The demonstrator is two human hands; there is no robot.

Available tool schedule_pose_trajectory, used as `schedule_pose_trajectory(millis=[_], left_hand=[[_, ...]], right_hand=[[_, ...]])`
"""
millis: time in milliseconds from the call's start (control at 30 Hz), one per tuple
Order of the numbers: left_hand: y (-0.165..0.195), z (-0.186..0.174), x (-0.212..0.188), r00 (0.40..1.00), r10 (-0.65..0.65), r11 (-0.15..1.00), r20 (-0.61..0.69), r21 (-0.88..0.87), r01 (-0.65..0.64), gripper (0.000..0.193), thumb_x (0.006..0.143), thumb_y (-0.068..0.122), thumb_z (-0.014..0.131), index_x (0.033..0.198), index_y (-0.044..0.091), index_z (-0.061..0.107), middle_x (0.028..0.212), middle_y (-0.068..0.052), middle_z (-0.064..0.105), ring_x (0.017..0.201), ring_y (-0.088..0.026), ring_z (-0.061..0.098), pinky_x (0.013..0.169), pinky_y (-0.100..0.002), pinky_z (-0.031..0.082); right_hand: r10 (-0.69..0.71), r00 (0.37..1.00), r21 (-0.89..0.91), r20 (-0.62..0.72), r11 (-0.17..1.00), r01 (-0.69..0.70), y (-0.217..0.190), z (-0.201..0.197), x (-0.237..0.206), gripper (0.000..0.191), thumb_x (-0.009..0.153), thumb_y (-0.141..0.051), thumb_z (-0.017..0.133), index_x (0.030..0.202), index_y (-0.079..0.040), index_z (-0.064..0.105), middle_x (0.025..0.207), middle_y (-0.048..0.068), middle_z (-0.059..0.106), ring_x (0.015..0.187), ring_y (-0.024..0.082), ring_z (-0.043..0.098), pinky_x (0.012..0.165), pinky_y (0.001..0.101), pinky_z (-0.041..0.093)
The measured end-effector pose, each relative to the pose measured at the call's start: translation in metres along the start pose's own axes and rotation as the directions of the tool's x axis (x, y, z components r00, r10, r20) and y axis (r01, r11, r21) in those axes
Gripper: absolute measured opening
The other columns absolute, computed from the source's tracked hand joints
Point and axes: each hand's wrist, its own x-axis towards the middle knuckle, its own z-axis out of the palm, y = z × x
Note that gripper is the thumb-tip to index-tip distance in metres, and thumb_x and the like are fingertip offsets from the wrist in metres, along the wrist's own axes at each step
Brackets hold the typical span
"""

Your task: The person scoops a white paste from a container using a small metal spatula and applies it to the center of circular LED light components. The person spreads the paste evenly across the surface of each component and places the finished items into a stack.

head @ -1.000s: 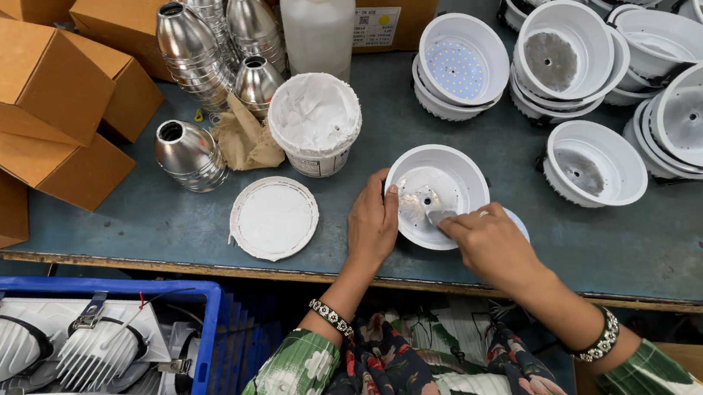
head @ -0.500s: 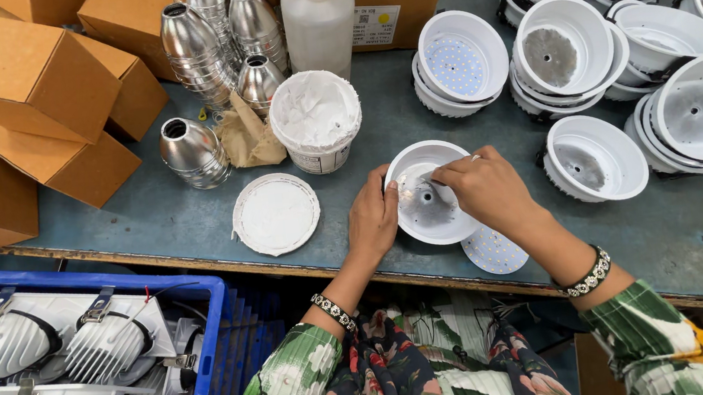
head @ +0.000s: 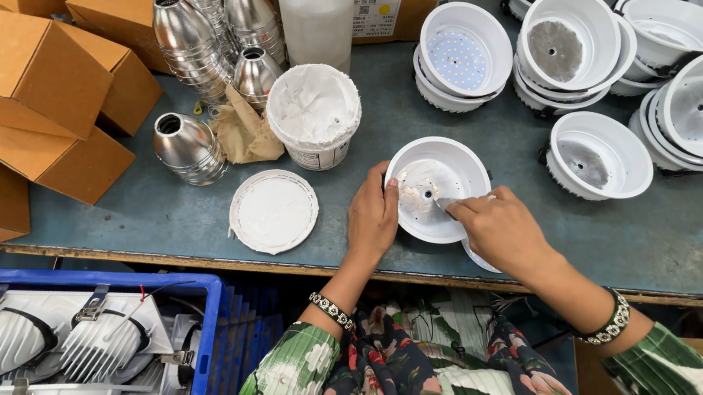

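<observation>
I see the white bowl (head: 437,187) lying on the grey table (head: 153,214), just right of the open tub of white paste (head: 314,114). My left hand (head: 374,217) lies against the bowl's left rim, fingers (head: 386,192) together and curled over the edge. My right hand (head: 503,229) sits at its lower right, fingertips pinched on a thin tool (head: 443,205) that reaches into the bowl. The tub's lid (head: 273,211) rests left of the bowl; stacked white housings (head: 579,43) stand right of the tub.
</observation>
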Motion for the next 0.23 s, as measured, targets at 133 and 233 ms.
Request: schedule_pose_trajectory(millis=[133, 233], left_hand=[[0.000, 0.000, 0.001, 1.000, 0.002, 1.000, -0.005, 0.009, -0.002, 0.030, 0.106, 0.023, 0.048, 0.128, 0.006, 0.056, 0.109, -0.023, 0.070, 0.104, -0.042, 0.065, 0.090, -0.050, 0.049], [0.000, 0.000, 0.001, 1.000, -0.013, 1.000, -0.003, 0.010, 0.013, 0.029, 0.106, 0.024, 0.048, 0.128, 0.007, 0.056, 0.109, -0.022, 0.070, 0.104, -0.041, 0.066, 0.090, -0.050, 0.050]], right_hand=[[0.018, 0.998, 0.028, -0.061, 0.999, -0.016, 0.001, -0.006, 0.007, 0.035, 0.073, -0.001, 0.066, 0.106, -0.010, 0.076, 0.089, 0.007, 0.076, 0.074, 0.027, 0.070, 0.078, 0.0397, 0.048], [0.031, 0.994, 0.020, -0.103, 0.999, -0.029, 0.006, -0.007, 0.029, 0.032, 0.078, 0.001, 0.066, 0.106, -0.012, 0.076, 0.090, 0.006, 0.077, 0.075, 0.026, 0.070, 0.076, 0.0391, 0.046]])
